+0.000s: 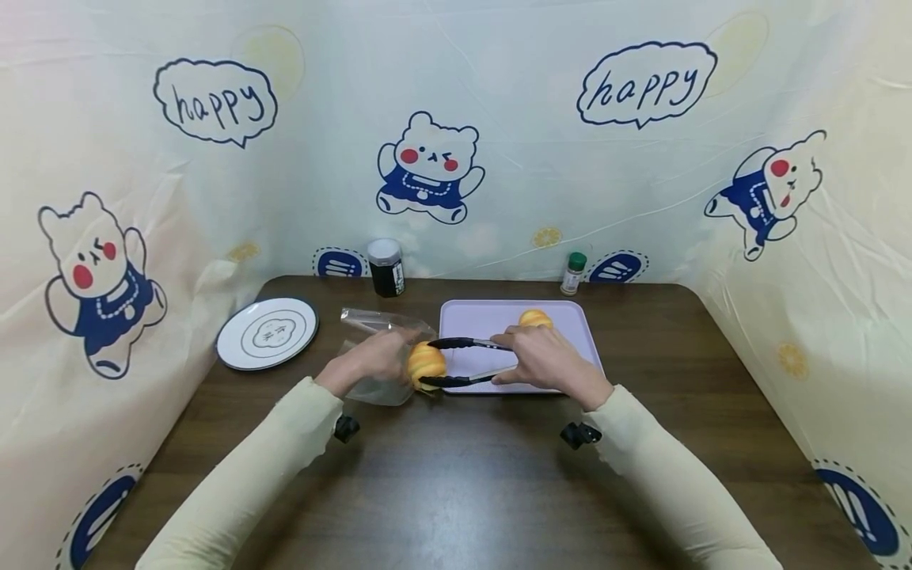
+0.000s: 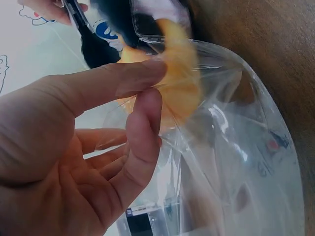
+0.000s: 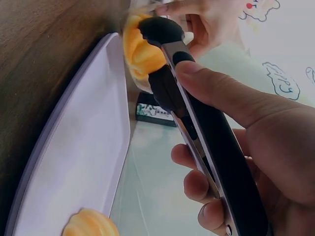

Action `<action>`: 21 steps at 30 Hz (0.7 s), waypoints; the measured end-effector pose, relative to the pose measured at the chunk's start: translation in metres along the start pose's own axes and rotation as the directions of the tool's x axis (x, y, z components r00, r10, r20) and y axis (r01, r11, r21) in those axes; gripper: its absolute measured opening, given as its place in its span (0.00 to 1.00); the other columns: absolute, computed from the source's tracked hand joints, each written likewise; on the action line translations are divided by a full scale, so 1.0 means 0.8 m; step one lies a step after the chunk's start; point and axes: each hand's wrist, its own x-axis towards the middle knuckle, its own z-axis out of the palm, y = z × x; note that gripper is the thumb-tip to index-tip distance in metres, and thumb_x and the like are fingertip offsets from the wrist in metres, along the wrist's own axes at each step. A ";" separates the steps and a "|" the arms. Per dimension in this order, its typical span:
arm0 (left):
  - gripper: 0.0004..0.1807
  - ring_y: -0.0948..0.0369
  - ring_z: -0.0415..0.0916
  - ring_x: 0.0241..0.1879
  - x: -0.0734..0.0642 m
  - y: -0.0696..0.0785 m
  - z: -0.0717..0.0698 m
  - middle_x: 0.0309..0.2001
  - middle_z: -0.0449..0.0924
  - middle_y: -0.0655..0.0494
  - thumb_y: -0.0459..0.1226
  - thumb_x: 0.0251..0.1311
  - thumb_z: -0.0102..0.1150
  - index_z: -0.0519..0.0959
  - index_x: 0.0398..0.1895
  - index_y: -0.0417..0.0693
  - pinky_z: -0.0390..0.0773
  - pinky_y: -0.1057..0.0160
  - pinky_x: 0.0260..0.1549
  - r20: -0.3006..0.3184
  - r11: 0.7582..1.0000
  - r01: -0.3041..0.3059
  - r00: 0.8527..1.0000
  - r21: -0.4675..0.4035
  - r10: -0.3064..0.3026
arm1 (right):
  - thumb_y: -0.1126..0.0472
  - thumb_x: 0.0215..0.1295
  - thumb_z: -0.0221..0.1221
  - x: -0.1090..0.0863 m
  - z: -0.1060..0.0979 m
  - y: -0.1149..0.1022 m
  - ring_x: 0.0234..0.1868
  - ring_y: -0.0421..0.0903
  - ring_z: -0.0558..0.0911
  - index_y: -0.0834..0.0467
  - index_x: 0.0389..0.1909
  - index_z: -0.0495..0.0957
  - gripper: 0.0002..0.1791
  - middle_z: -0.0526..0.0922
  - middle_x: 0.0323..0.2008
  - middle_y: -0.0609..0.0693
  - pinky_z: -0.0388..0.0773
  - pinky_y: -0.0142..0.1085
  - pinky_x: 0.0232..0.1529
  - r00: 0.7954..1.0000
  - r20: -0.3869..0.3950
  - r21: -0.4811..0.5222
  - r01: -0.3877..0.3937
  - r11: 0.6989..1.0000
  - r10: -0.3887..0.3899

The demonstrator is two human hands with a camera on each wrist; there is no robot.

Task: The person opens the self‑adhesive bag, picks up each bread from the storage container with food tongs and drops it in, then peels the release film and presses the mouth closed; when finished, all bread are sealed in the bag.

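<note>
My left hand (image 1: 381, 356) pinches the edge of a clear plastic bag (image 2: 246, 162) between thumb and index finger. My right hand (image 1: 545, 358) grips black-and-steel tongs (image 3: 209, 128) by the handles. Between the tongs' black tips sits a yellow-orange bread roll (image 1: 425, 362), at the mouth of the bag beside the left hand. In the left wrist view the roll shows partly behind the clear film; how far it is inside I cannot tell. A second bread roll (image 1: 534, 318) lies on the lilac tray (image 1: 470, 317), below the tongs in the right wrist view.
A white plate (image 1: 242, 336) with a dark rim lies at the table's left. At the back stand a dark jar with a pale lid (image 1: 386, 267) and a small green-capped bottle (image 1: 573, 274). A printed cloth (image 1: 513, 182) hangs behind the brown table (image 1: 456, 491).
</note>
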 end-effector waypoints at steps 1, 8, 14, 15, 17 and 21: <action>0.55 0.47 0.73 0.62 0.000 0.001 0.001 0.69 0.71 0.42 0.36 0.43 0.78 0.58 0.76 0.41 0.73 0.46 0.64 -0.001 1.000 0.002 1.000 0.000 -0.002 | 0.37 0.50 0.72 0.000 -0.001 -0.001 0.37 0.45 0.84 0.51 0.57 0.82 0.35 0.87 0.44 0.48 0.84 0.45 0.37 1.000 -0.004 -0.001 -0.002 1.000 0.002; 0.56 0.47 0.75 0.60 -0.002 0.004 -0.002 0.67 0.73 0.40 0.36 0.42 0.78 0.58 0.76 0.38 0.73 0.46 0.64 -0.011 1.000 -0.005 1.000 0.021 0.005 | 0.35 0.53 0.70 0.001 0.002 -0.009 0.37 0.45 0.84 0.53 0.56 0.83 0.35 0.87 0.43 0.50 0.84 0.45 0.39 0.997 0.015 0.030 -0.070 0.997 0.069; 0.42 0.52 0.75 0.45 -0.003 0.006 -0.008 0.45 0.80 0.47 0.35 0.38 0.77 0.72 0.62 0.42 0.79 0.52 0.45 -0.067 0.994 -0.053 0.996 0.091 0.059 | 0.35 0.53 0.69 0.002 0.000 -0.020 0.31 0.44 0.82 0.55 0.55 0.83 0.35 0.87 0.41 0.51 0.83 0.40 0.32 0.996 -0.011 -0.012 -0.094 0.996 0.094; 0.40 0.52 0.74 0.44 -0.002 0.006 -0.008 0.44 0.79 0.47 0.36 0.38 0.77 0.72 0.60 0.43 0.78 0.53 0.42 -0.082 0.993 -0.061 0.994 0.099 0.069 | 0.35 0.53 0.69 0.002 -0.001 -0.022 0.30 0.44 0.82 0.55 0.55 0.83 0.35 0.87 0.40 0.51 0.83 0.40 0.30 0.996 -0.019 -0.027 -0.089 0.996 0.089; 0.41 0.49 0.75 0.49 -0.003 0.007 -0.009 0.50 0.79 0.44 0.36 0.39 0.77 0.73 0.62 0.43 0.79 0.51 0.46 -0.112 0.994 -0.061 0.991 0.091 0.071 | 0.35 0.53 0.70 0.001 -0.001 -0.025 0.28 0.43 0.80 0.54 0.54 0.83 0.34 0.87 0.40 0.50 0.81 0.39 0.28 0.997 -0.032 -0.056 -0.079 0.995 0.077; 0.43 0.42 0.71 0.63 -0.003 0.009 -0.010 0.67 0.71 0.39 0.38 0.44 0.76 0.71 0.69 0.43 0.75 0.43 0.60 -0.132 0.999 -0.034 0.991 0.040 0.039 | 0.35 0.52 0.70 0.001 -0.003 -0.026 0.25 0.42 0.78 0.53 0.55 0.82 0.35 0.85 0.40 0.48 0.78 0.36 0.23 0.998 -0.055 -0.123 -0.044 0.991 0.038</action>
